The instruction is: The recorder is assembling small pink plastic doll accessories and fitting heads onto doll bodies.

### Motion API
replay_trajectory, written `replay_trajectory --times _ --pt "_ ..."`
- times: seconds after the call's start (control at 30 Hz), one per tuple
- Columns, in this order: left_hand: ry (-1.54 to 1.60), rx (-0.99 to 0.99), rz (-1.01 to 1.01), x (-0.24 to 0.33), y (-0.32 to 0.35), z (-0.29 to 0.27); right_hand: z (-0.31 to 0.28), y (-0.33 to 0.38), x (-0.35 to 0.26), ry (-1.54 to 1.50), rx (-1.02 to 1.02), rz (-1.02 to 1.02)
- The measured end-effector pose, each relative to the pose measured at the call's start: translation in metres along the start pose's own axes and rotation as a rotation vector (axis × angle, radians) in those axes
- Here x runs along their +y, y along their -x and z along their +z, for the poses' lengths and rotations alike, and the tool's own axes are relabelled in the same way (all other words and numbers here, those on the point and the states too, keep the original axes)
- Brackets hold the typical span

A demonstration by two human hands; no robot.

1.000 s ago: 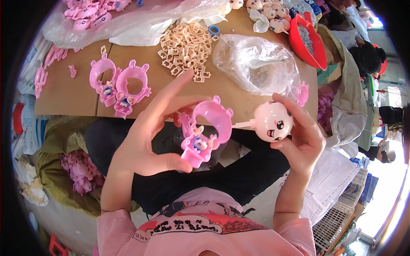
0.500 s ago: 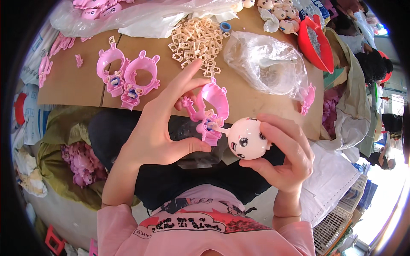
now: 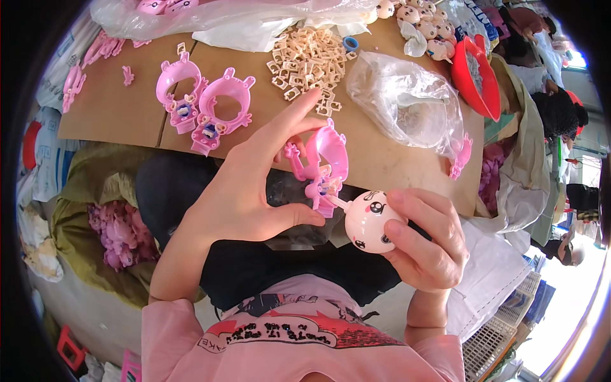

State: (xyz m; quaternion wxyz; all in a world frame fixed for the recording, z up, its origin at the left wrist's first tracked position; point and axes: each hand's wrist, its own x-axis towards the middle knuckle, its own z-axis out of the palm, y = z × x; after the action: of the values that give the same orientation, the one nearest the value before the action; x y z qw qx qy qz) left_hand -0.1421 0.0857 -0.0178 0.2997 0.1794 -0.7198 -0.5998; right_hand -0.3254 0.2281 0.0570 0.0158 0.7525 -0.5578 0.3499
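You are part-way through joining one toy: your left hand (image 3: pixel 245 197) grips a pink ring-shaped toy frame (image 3: pixel 324 162) between thumb and fingers, forefinger stretched up past it, and your right hand (image 3: pixel 423 239) is closed around a cream doll head (image 3: pixel 369 221) with a painted face, its thin neck peg pointing at the frame's lower end. The peg tip looks to be touching or just entering the frame there, though I cannot tell whether it is seated, so I judge this head as not yet fully fitted. Both pieces sit between your hands, over your lap and just in front of the cardboard worktop (image 3: pixel 127 114). On that worktop two more pink frames (image 3: pixel 203 105) lie side by side without heads, well apart from your hands, which suggests more of the same work is left. Beyond them lie a heap of small cream clips (image 3: pixel 305 60), a clear plastic bag (image 3: pixel 407 102), a red bowl (image 3: pixel 474 73) and more doll heads (image 3: pixel 423 32) at the far edge.
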Motion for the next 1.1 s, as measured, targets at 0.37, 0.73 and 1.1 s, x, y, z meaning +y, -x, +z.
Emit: replay_trajectory --times 0.37,0.73,1.1 --pt "-0.101 -0.003 0.116 0.000 0.001 -0.004 -0.004 0.002 0.002 -0.077 0.028 0.085" --pt "-0.124 0.012 0.166 0.005 -0.001 -0.003 0.002 0.001 0.002 -0.055 -0.010 -0.011" --pt "0.209 -0.092 -0.079 0.006 0.003 -0.007 -0.001 0.006 0.025 -0.824 0.050 0.805"
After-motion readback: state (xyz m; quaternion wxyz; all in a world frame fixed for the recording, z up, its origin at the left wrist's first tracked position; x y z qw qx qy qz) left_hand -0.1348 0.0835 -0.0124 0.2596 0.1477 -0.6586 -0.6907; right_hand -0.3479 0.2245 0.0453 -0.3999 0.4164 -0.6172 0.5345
